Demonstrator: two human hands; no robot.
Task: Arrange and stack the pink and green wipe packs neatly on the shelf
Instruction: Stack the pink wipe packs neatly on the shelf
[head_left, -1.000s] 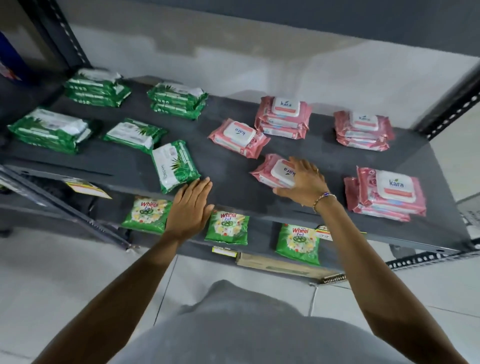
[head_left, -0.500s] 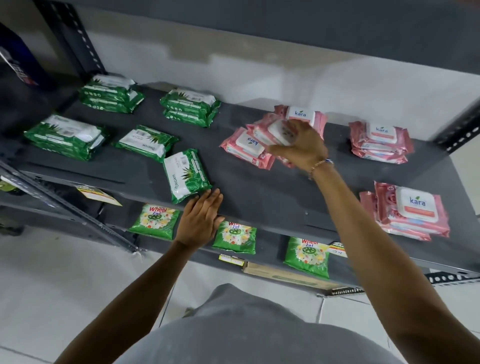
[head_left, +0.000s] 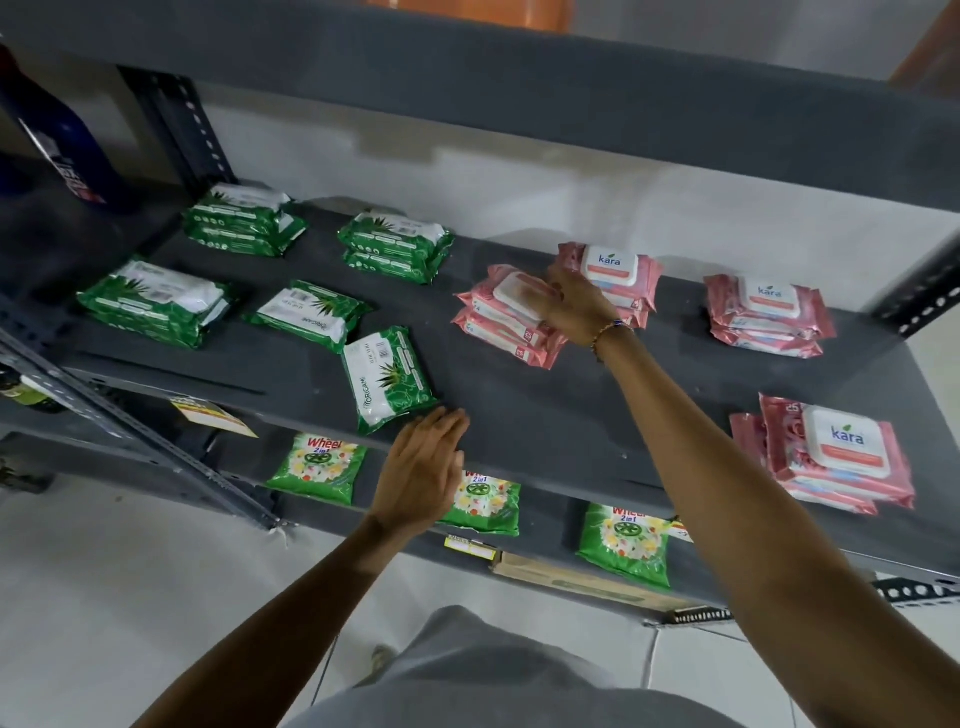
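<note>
On the grey shelf (head_left: 545, 415), we set one pink Kara pack (head_left: 511, 296) on top of another, far and centre.

Our right hand (head_left: 574, 306) lies over that top pack with fingers curved around its near right edge, seemingly squaring it on the pack beneath, just left of the far pink stack (head_left: 615, 275). Our left hand (head_left: 423, 467) rests flat, fingers spread, on the shelf's near edge, probably for balance, beside a skewed green Origami pack (head_left: 389, 379). Another single green pack (head_left: 309, 314) lies further left, so the green side looks unfinished. Two more pink stacks sit right, far (head_left: 769, 314) and near (head_left: 836, 452).
</note>
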